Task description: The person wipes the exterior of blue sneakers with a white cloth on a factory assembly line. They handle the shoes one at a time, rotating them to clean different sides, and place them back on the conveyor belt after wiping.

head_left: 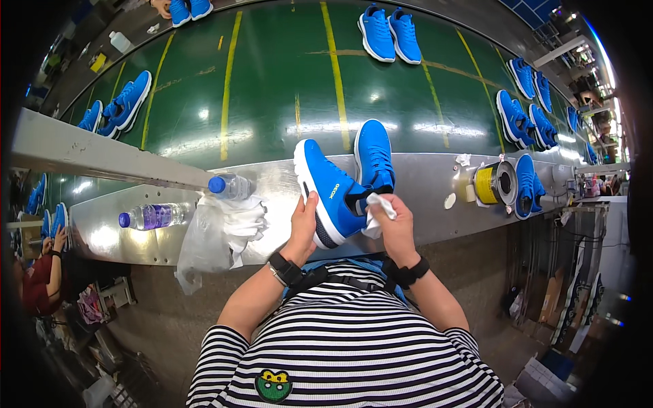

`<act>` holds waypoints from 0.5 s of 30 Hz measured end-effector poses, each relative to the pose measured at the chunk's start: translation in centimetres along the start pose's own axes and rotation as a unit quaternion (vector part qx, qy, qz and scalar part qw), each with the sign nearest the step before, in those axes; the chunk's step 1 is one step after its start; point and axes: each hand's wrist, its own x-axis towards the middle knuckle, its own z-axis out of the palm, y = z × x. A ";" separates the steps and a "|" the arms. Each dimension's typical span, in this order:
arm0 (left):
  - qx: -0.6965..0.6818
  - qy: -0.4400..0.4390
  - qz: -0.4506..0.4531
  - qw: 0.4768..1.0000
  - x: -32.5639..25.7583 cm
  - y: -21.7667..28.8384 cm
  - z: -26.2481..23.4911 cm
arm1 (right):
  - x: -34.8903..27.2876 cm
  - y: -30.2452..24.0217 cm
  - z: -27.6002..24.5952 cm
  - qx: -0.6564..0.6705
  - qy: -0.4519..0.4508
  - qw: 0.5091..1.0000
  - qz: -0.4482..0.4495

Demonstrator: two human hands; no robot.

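My left hand [304, 222] grips a blue sneaker [328, 183] with a white sole, its toe pointing away from me and its side turned up. In my right hand [398, 229] a crumpled white cloth [376, 212] is pinched, held against the heel and collar of that sneaker. Just behind it, a second blue sneaker [373, 152] rests with its toe away from me, where the metal ledge meets the green belt. The left hand's fingertips under the sole are hidden.
Along the steel ledge [428, 204] lie a plastic bottle [153, 216], another blue-capped bottle [230, 186], a bag with white cloths [228, 231] and an open tin [495, 183]. More blue sneakers [389, 34] ride the green belt [272, 81]. A pale beam [109, 153] crosses at left; a co-worker [44, 275] is there.
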 end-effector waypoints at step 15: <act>-0.015 -0.015 -0.023 1.000 1.2 0.3 -1.1 | 3.9 2.2 -0.2 -0.065 0.101 0.989 -0.085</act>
